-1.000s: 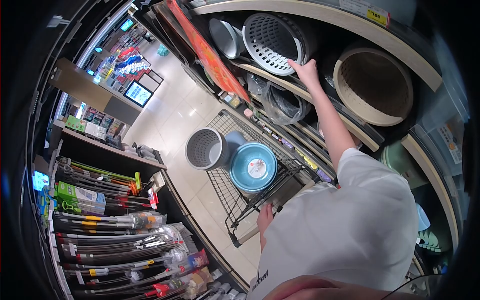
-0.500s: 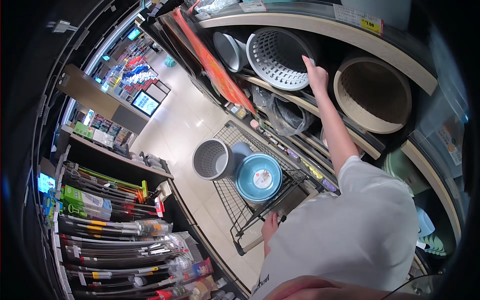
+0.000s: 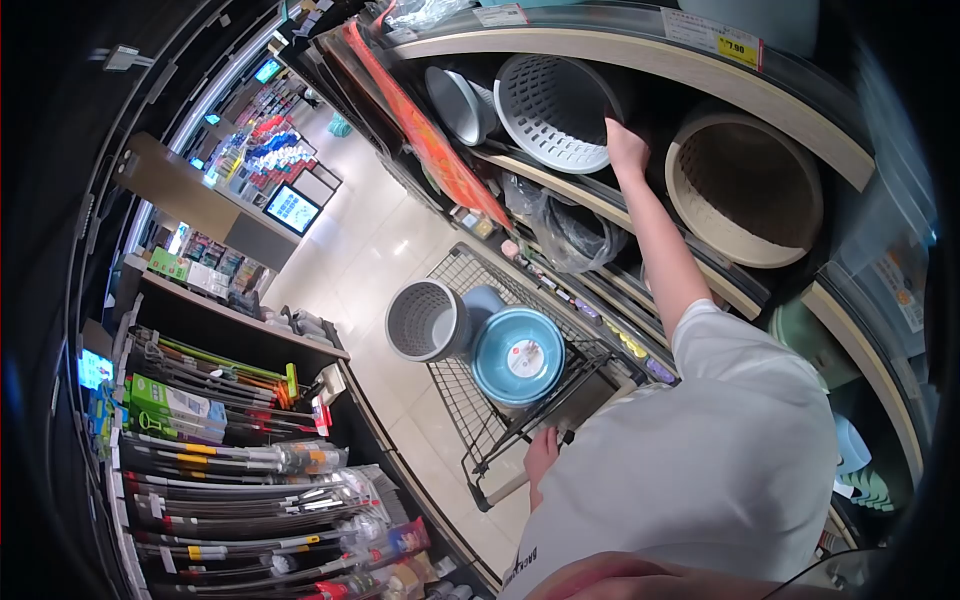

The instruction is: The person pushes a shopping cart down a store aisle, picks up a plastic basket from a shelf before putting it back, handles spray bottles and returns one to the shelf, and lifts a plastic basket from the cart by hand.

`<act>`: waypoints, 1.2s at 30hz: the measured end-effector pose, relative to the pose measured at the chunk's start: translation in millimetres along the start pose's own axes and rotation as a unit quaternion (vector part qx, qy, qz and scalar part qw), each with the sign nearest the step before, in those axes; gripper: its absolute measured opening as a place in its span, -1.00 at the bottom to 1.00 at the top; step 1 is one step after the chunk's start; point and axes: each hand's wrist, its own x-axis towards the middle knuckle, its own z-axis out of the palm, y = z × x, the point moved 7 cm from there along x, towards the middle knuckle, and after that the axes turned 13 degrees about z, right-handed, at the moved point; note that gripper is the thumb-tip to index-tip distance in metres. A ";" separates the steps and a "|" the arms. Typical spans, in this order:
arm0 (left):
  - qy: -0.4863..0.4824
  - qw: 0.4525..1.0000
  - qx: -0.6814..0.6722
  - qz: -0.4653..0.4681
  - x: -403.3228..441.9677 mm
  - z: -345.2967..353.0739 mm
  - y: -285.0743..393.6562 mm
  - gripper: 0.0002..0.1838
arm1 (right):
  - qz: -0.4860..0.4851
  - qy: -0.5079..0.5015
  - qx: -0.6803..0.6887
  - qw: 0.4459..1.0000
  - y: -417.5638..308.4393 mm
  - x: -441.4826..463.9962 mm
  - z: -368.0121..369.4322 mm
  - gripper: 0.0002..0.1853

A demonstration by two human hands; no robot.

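My right hand [image 3: 627, 152] pinches the right rim of a light grey perforated basket [image 3: 575, 157], which lies tilted on the shelf with its mouth facing out. My left hand [image 3: 541, 462] is closed at the handle end of a black wire shopping cart [image 3: 452, 405]; its grip is partly hidden by my shirt. At the cart's left side sits a grey perforated basket [image 3: 405, 325], beside a stack of round blue basins [image 3: 490, 366] with a label inside.
Right of my right hand is a beige basket [image 3: 690, 205] on the shelf [image 3: 740, 85]. A smaller grey bin [image 3: 455, 105] and orange boards [image 3: 435, 145] stand farther left. Mops and brushes fill the rack [image 3: 372, 425] across the aisle floor [image 3: 350, 240].
My right hand has moved from the basket's lower rim to its right rim, and its fingers have bent over the edge. The view has shifted slightly; my left hand stays by the cart handle.
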 end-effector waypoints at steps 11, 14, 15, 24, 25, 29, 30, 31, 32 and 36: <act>0.011 0.999 0.027 0.012 2.6 -0.4 -0.2 -0.59 | -0.008 0.016 0.002 1.000 14.6 -3.1 7.8 -0.34; 0.005 0.999 0.045 0.010 2.7 0.8 -0.6 -0.59 | 0.025 -0.026 -0.017 0.999 7.8 -15.4 11.3 -0.21; 0.009 0.999 0.044 0.014 2.6 0.7 -0.3 -0.60 | 0.025 -0.027 -0.017 0.999 9.6 -16.7 13.3 -0.21; 0.017 0.998 0.058 0.024 2.1 -0.9 -3.7 -0.60 | -0.039 0.003 -0.015 0.999 35.3 -25.3 19.9 0.05; 0.021 0.998 0.060 0.030 2.4 -3.4 -0.4 -0.60 | -0.059 -0.014 -0.025 0.998 36.4 -27.4 19.5 0.05; 0.005 0.998 0.060 0.011 1.8 -7.5 2.7 -0.60 | -0.145 -0.099 -0.013 0.984 35.2 -36.4 13.0 0.01; 0.001 0.998 0.060 0.009 1.5 -7.4 1.2 -0.60 | -0.146 -0.099 -0.013 0.984 36.0 -36.5 9.5 0.01; -0.003 0.998 0.060 0.007 1.4 -6.6 -0.5 -0.60 | -0.152 -0.103 -0.051 0.982 34.5 -37.9 7.1 -0.01; -0.004 0.998 0.059 0.007 1.5 -5.9 -1.9 -0.60 | -0.158 -0.108 -0.089 0.977 32.7 -38.7 4.5 -0.03; 0.001 0.998 0.059 0.027 0.2 -8.0 1.6 -0.61 | -0.136 -0.199 -0.101 0.965 29.6 -36.7 -3.9 -0.04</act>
